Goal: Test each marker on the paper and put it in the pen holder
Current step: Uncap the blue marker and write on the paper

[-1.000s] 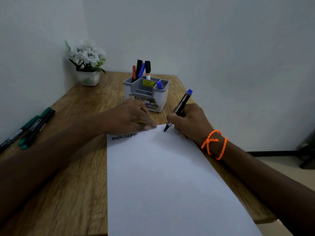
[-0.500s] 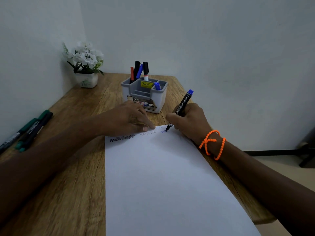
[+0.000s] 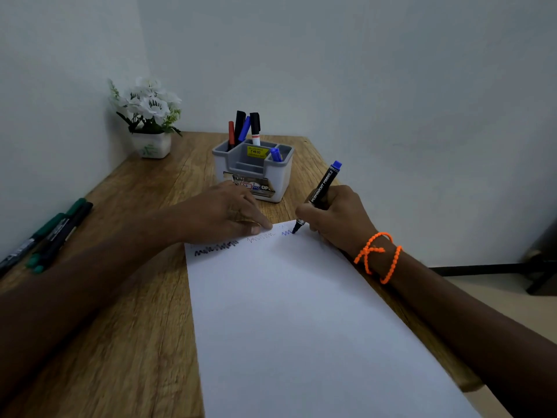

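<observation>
Head view: the right hand (image 3: pixel 337 215), right of centre in the frame, has its grip closed around a black marker (image 3: pixel 321 191) with a blue end, held tilted with the tip down on the far edge of the paper (image 3: pixel 301 327); the tip sits at the end of a short blue squiggle (image 3: pixel 287 233); an orange bracelet (image 3: pixel 378 256) circles that wrist. The left hand (image 3: pixel 223 212), at centre, lies flat with fingers together, pressing the paper's top edge and gripping nothing; its fingertips (image 3: pixel 259 228) stop just left of the marker tip. On the paper, left of the blue mark, are a faint squiggle (image 3: pixel 261 236) and a black squiggle (image 3: pixel 215 248). The grey holder (image 3: pixel 256 173) stands on the tabletop (image 3: pixel 120 297) just beyond the hands, upper centre, with several markers upright in its back compartment and a blue one in the right compartment. Spare markers (image 3: pixel 51 233) lie at the left edge; a flower pot (image 3: pixel 150 143) sits in the upper-left corner.
</observation>
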